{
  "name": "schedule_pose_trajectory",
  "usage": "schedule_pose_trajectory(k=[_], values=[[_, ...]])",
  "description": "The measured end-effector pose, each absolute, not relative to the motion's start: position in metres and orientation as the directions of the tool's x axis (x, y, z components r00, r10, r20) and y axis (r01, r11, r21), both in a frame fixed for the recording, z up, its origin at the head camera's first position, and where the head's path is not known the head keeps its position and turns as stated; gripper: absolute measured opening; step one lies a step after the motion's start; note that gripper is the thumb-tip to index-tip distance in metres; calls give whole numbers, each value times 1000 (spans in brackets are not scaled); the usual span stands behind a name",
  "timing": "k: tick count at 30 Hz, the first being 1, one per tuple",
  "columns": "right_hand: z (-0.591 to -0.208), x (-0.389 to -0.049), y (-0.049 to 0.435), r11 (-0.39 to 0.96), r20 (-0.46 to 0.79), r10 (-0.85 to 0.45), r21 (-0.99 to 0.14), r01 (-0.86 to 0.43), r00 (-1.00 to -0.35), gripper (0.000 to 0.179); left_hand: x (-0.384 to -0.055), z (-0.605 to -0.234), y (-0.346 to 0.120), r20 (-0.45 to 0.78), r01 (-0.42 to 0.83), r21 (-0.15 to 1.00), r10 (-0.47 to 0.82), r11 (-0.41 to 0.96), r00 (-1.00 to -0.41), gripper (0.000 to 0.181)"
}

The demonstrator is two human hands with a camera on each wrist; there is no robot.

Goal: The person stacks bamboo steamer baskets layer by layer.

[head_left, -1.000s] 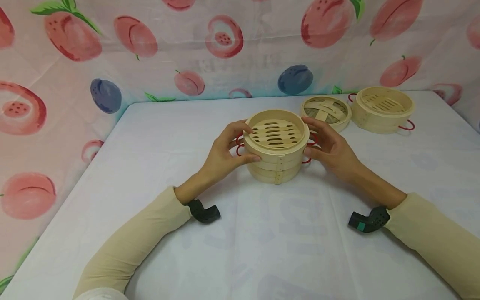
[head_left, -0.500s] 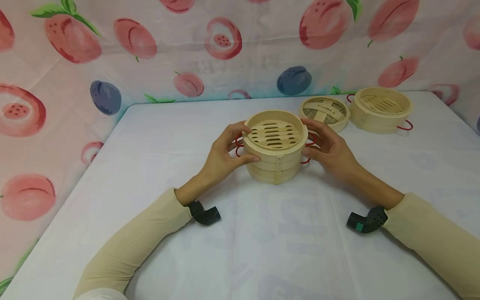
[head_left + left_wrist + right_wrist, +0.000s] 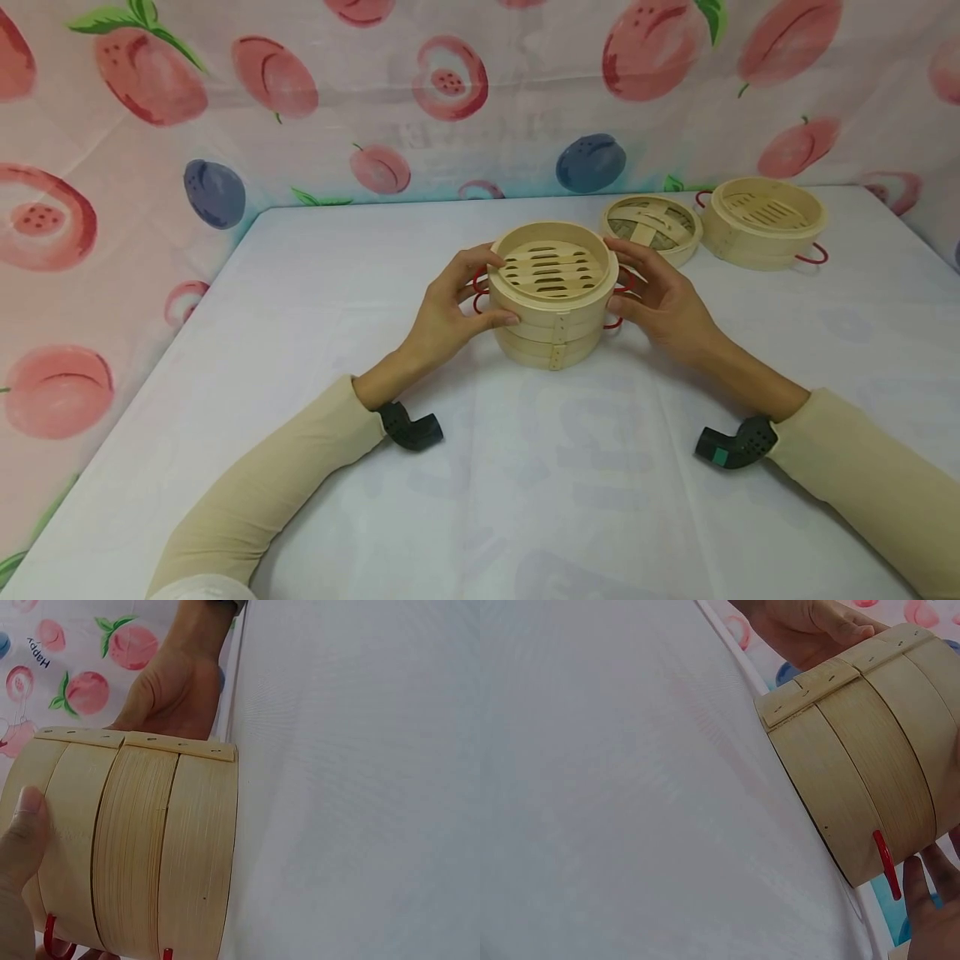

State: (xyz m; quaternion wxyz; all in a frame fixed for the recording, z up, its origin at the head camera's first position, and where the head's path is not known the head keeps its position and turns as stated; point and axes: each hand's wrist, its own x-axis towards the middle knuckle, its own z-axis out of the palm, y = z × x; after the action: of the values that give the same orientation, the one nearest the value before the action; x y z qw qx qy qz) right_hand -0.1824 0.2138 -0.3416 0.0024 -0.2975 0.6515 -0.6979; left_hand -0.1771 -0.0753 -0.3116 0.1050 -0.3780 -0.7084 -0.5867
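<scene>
Two round bamboo steamer baskets stand stacked upright on the table, in the middle of the head view. The upper basket [image 3: 534,314] has a slatted floor and red side handles; nothing lies on its slats. The lower basket [image 3: 525,350] sits directly beneath it, its inside hidden. My left hand [image 3: 446,304] grips the upper basket's left side, thumb in front and fingers at the rim. On the right side my right hand [image 3: 667,304] holds the same basket, its thumb against the wall. In both wrist views the stack's seam and bamboo wall [image 3: 135,847] show closely.
Behind my right hand lies a woven bamboo steamer lid [image 3: 652,225]. Another steamer basket [image 3: 742,243] with red handles stands beside it at the back right. A white cloth covers the table [image 3: 570,500], and a fruit-printed cloth [image 3: 517,108] hangs behind it.
</scene>
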Motion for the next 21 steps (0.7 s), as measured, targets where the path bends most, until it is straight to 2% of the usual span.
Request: schedule_pose_trajectory(k=[13, 21], values=[[-339, -183, 216, -99, 400, -398, -913, -395, -825, 65, -195, -334, -78, 617, 673, 740, 403, -5, -676, 62], [-326, -191, 235, -24, 413, -350, -901, -432, -841, 56, -198, -339, -80, 612, 670, 742, 411, -3, -676, 69]])
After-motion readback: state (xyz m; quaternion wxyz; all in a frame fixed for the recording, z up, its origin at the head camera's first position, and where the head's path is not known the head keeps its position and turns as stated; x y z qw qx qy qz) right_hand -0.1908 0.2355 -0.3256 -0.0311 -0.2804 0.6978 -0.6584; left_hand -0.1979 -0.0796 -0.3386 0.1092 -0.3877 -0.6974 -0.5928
